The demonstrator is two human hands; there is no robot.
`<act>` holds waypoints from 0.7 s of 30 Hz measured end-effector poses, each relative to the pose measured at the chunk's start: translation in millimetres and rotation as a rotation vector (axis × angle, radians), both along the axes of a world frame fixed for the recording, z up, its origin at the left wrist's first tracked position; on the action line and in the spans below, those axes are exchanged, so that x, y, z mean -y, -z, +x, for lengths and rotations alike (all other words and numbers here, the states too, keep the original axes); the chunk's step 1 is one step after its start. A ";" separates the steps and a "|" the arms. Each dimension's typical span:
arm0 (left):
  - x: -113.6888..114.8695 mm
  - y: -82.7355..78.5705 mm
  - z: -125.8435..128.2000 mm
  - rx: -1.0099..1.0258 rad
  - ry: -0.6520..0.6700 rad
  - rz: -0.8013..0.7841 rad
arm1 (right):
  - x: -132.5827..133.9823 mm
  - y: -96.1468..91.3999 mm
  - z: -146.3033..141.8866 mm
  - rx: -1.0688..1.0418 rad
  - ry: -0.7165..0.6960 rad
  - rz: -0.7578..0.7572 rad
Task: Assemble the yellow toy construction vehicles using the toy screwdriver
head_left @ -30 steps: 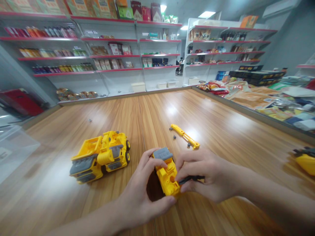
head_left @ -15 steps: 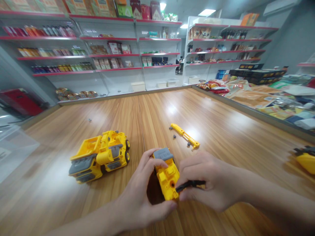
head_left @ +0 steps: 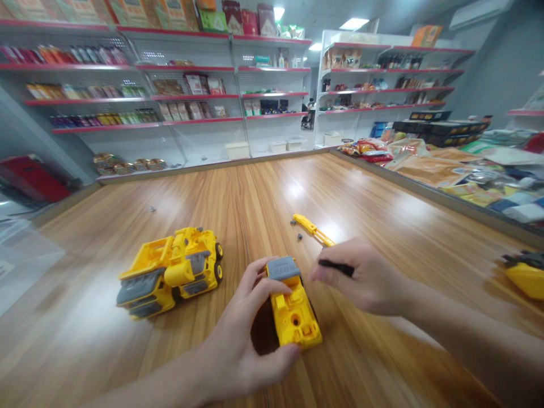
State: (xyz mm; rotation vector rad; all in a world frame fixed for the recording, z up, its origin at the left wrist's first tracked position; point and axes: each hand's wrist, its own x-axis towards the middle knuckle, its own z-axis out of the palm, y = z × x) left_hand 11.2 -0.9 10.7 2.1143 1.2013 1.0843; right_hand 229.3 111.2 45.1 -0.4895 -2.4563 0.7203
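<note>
A yellow toy truck point(head_left: 295, 314) with a grey cab front stands on the table, its front pointing away from me. My left hand point(head_left: 242, 328) grips it from the left, fingers at the cab and thumb at the rear end. A round dark hole shows in its flat top. My right hand point(head_left: 361, 277) is closed around a slim black tool point(head_left: 336, 267), just right of the truck and apart from it; the tool's exact kind is unclear. Beyond this hand lies a yellow crane boom point(head_left: 313, 229), partly hidden by it. Small grey screws point(head_left: 300, 237) lie beside the boom.
Another yellow toy truck point(head_left: 174, 272) with grey parts stands to the left. A yellow and black piece point(head_left: 527, 275) lies at the right edge. A clear plastic box point(head_left: 25, 260) is at the left. Bagged goods point(head_left: 442, 164) and stocked shelves point(head_left: 191, 68) surround the wooden table point(head_left: 204, 198).
My right hand has lifted the black tool off the truck's rear and moved away and to the right, covering part of the boom. My left hand keeps its grip on the truck.
</note>
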 end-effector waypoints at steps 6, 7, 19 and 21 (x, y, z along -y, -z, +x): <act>0.6 2.9 -1.6 -0.025 -0.001 -0.022 | -34.7 17.3 8.2 0.319 0.460 0.234; 0.6 3.0 -1.7 -0.026 -0.001 -0.021 | -37.7 20.2 8.8 0.351 0.464 0.246; 1.4 2.4 -1.2 -0.039 0.037 -0.020 | -38.7 28.0 5.7 0.460 0.360 0.223; 0.3 3.1 -0.9 -0.040 0.031 -0.030 | -35.9 28.3 3.9 0.456 0.308 0.192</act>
